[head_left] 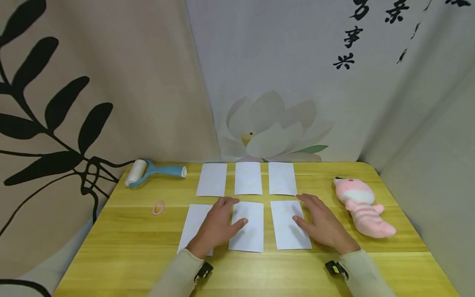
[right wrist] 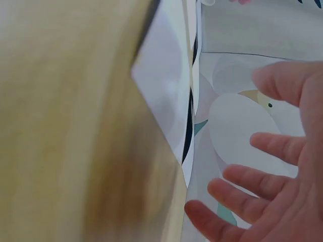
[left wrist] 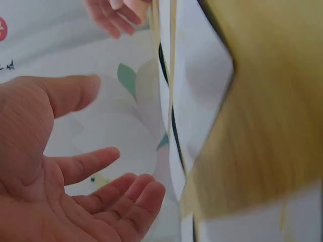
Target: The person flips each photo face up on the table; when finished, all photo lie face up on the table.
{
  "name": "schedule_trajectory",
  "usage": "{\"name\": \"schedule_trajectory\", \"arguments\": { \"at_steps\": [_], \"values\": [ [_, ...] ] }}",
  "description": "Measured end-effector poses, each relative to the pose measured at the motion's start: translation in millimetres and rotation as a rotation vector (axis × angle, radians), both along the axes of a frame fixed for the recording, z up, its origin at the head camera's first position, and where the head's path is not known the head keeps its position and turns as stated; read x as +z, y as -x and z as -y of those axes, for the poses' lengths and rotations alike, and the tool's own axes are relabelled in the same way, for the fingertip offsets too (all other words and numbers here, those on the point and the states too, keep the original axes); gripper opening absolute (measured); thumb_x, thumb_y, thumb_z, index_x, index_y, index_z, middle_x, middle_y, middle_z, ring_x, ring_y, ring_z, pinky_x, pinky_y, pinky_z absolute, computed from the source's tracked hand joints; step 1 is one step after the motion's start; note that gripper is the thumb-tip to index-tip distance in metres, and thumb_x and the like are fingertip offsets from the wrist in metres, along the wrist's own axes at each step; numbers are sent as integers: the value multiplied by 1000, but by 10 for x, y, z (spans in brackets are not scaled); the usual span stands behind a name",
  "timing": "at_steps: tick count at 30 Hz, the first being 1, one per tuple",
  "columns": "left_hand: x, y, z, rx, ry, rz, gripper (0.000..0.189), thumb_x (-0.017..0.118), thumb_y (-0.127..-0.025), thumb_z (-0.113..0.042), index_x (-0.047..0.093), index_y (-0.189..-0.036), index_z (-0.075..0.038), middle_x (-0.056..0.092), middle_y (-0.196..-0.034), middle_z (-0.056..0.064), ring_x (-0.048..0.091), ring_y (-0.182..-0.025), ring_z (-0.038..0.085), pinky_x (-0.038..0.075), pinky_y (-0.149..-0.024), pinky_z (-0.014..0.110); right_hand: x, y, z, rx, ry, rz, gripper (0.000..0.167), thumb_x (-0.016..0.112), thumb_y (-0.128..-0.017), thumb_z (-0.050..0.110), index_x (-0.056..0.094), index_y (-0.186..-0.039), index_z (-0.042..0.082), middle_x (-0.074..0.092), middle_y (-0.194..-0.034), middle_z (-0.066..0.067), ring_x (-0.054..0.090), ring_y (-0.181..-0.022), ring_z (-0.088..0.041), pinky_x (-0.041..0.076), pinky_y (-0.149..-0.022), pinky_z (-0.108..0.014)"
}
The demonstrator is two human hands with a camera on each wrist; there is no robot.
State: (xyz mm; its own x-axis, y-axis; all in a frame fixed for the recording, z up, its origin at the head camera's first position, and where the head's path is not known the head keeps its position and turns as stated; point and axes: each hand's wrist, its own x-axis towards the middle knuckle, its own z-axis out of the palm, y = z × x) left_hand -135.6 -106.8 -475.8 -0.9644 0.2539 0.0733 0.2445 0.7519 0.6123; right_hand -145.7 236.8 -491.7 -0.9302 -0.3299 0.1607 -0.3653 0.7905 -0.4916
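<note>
Several white paper sheets lie on the wooden table in two rows. My left hand hovers between the front left sheet and the front middle sheet, hiding part of the left one. Over the right edge of the front right sheet is my right hand. In the left wrist view the fingers are spread with nothing held. The right wrist view likewise shows relaxed, parted fingers and an empty palm. Behind are the back left sheet, back middle sheet and back right sheet.
A blue-handled lint roller lies at the table's back left, with a small pink ring in front of it. On the right is a pink and white plush toy. Printed curtains hang behind the table.
</note>
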Motion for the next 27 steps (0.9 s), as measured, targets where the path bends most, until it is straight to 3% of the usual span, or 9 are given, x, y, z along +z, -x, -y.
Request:
{"name": "schedule_trajectory", "arguments": {
  "at_steps": [8,13,16,21,27],
  "values": [
    [-69,-105,-257,-45,-188,104,53,78,-97,-31,63,-141,-6,64,-133,15,70,-110,30,59,-92,45,-69,-111,-1,14,49,28,61,71,-102,40,53,-152,10,57,-152,-12,59,-135,-37,51,-108,-59],
    [-78,-113,-486,-58,-352,221,51,79,-97,-28,64,-141,-7,67,-136,13,70,-112,29,60,-92,43,-42,-123,-39,-37,109,137,62,71,-101,44,54,-153,13,60,-150,-12,68,-117,-27,59,-96,-46],
    [-111,-128,-659,-89,-414,302,53,78,-97,-31,64,-144,-9,68,-140,11,70,-119,27,60,-95,41,-15,-168,-90,-73,126,205,63,71,-101,46,54,-153,15,59,-151,-13,68,-116,-26,59,-94,-43],
    [-167,-137,-850,-153,-420,372,55,77,-97,-33,63,-145,-11,72,-134,11,71,-120,23,59,-99,38,9,-221,-134,-73,186,268,64,72,-100,46,54,-152,15,59,-152,-15,69,-119,-28,60,-93,-37],
    [-224,-119,-890,-137,-431,404,60,78,-97,-32,59,-149,-10,70,-139,11,72,-113,13,58,-98,32,-32,-213,-71,-42,266,331,65,74,-100,44,51,-154,16,56,-155,-16,68,-126,-33,60,-101,-42]
  ]
}}
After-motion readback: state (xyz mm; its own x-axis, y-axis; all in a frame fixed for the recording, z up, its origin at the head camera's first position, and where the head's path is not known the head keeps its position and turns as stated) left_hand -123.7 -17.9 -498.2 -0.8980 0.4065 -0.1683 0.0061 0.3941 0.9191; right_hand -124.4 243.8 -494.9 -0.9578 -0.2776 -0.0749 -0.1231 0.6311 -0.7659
